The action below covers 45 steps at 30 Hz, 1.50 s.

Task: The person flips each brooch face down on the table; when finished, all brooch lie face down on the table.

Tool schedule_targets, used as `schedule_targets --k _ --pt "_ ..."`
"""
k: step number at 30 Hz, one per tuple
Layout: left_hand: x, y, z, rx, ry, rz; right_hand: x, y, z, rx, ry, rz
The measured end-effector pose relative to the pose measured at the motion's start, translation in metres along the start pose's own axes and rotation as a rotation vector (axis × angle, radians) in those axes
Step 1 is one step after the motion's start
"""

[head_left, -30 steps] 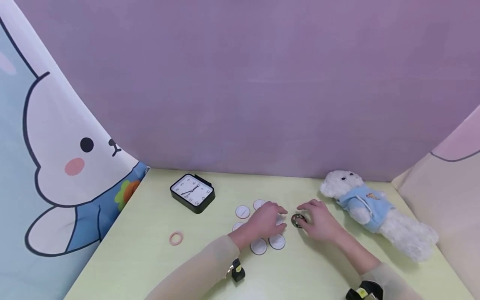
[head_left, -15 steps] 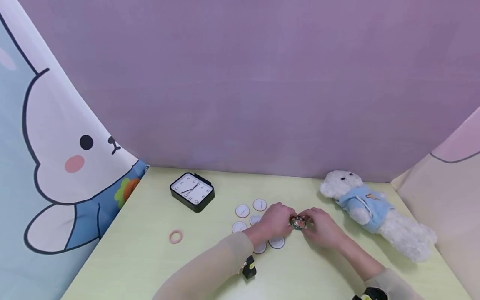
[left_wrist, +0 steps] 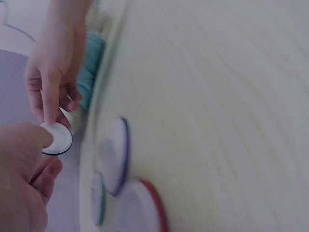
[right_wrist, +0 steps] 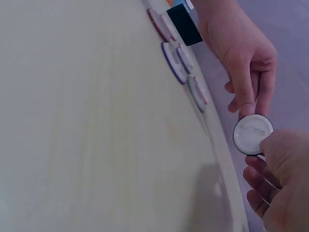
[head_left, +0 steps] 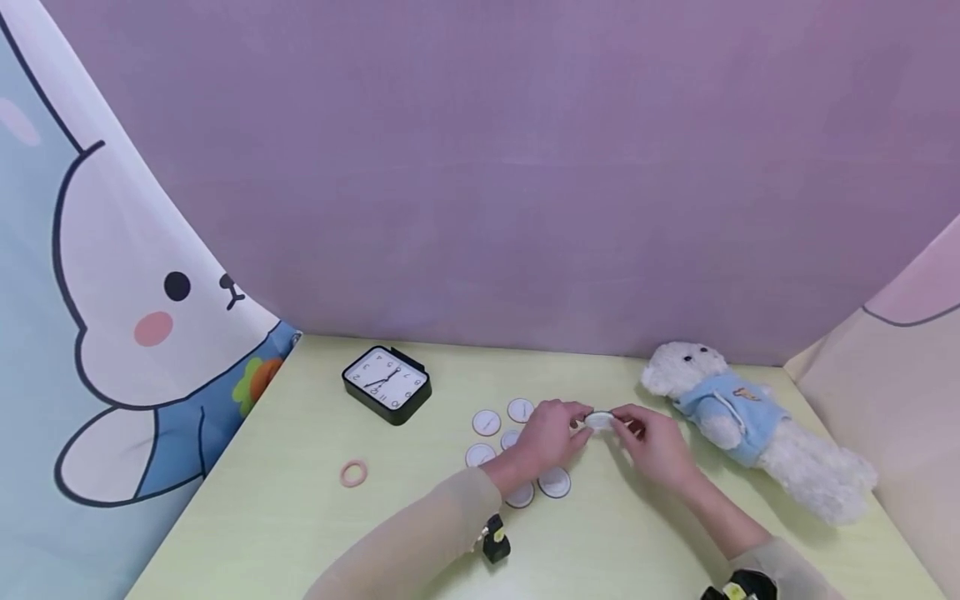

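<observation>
Between the fingertips of both hands is a round pin badge [head_left: 599,420], held just above the table with its white back and pin [right_wrist: 252,134] showing. My left hand [head_left: 547,433] pinches its left edge, and my right hand [head_left: 658,442] pinches the right edge. In the left wrist view the left thumb lies over the badge's back [left_wrist: 60,138]. Several more badges [head_left: 486,422] lie white side up beside and below the left hand, partly covered by the left forearm. Coloured rims show on some, such as a red-edged badge [left_wrist: 140,208].
A black-framed clock [head_left: 386,383] lies at the back left, with a pink ring [head_left: 353,473] in front of it. To the right lies a white plush toy [head_left: 750,425] in a blue top. A purple wall [head_left: 480,183] rises behind the table [head_left: 247,508].
The left hand has moved right from above the loose badges and now pinches the held badge too. That badge has turned from its dark patterned front to its white back and moved slightly away.
</observation>
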<state>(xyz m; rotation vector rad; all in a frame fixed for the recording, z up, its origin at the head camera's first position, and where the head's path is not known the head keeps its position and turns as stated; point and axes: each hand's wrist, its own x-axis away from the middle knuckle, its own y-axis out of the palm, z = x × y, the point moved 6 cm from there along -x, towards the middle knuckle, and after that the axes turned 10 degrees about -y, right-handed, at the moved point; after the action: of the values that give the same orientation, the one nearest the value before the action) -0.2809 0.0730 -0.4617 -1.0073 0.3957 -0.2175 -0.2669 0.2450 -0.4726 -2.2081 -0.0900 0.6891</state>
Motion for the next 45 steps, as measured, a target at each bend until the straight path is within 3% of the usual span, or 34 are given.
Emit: schedule_targets --k 5,15,21,30,36,45 --pt "0.001 -0.017 0.004 0.082 0.041 0.111 -0.007 -0.009 -0.005 -0.014 -0.005 0.051" --pt "0.008 -0.033 0.008 0.081 0.064 0.137 -0.018 -0.014 -0.022 -0.076 -0.069 0.087" --pt "0.004 -0.039 0.001 0.104 0.041 0.156 -0.028 -0.013 -0.029 -0.105 -0.069 0.067" --pt "0.004 -0.03 -0.013 0.072 -0.009 0.126 -0.029 0.004 -0.03 -0.111 -0.099 -0.033" --pt "0.004 -0.022 -0.02 -0.05 -0.028 0.097 -0.031 0.017 -0.027 -0.05 -0.109 -0.037" --pt "0.002 0.0 -0.027 -0.224 -0.026 -0.027 -0.034 0.032 -0.019 0.045 -0.099 -0.059"
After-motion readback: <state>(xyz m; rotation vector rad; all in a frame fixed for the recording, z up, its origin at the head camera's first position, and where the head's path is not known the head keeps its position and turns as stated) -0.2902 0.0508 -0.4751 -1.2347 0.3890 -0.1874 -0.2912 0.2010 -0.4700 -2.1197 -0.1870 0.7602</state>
